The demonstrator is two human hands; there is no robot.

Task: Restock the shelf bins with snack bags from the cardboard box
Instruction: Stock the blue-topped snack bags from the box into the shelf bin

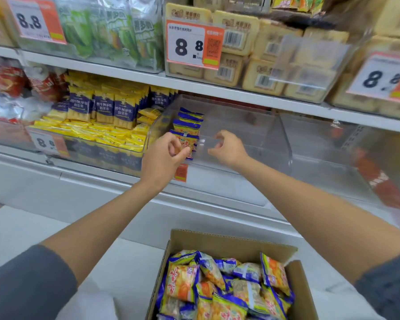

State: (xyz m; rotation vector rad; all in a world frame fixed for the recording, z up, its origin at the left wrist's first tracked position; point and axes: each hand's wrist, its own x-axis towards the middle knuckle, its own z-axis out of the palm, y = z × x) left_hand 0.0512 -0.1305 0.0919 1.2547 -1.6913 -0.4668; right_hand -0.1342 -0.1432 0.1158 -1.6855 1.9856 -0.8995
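The front snack bag (187, 145), orange with blue edges, stands at the near end of a short row of snack bags (189, 120) packed upright along the left wall of a clear bin (252, 128) on the middle shelf, at the centre of the frame. The left hand (163, 158) reaches in over the bin's front edge, its fingers (171, 140) and thumb curled and pinching that front bag. The right hand (228, 150) sits just to the right, at the bin's transparent front wall, fingers bent inward; whether they grip the wall or only touch it cannot be told. The rest of the bin, right of the row, shows bare clear plastic.

At the bottom centre of the frame the cardboard box (231, 241) stands open, flaps up, filled with loose bags (217, 285) of the same orange, yellow and blue kind, lying at all angles.

Left of the clear bin, a neighbouring bin holds yellow-and-blue packs (102, 109), some upright and some flat. Further left are red packs (5, 79). On the shelf above, green packs (116, 31) fill the upper left and beige biscuit packs (240, 35) the upper right, with a price tag (192, 46) reading 8.8 between them. A small orange label (181, 173) hangs on the shelf edge below the left hand. Both forearms are bare, with grey sleeves (26, 285) at the lower corners
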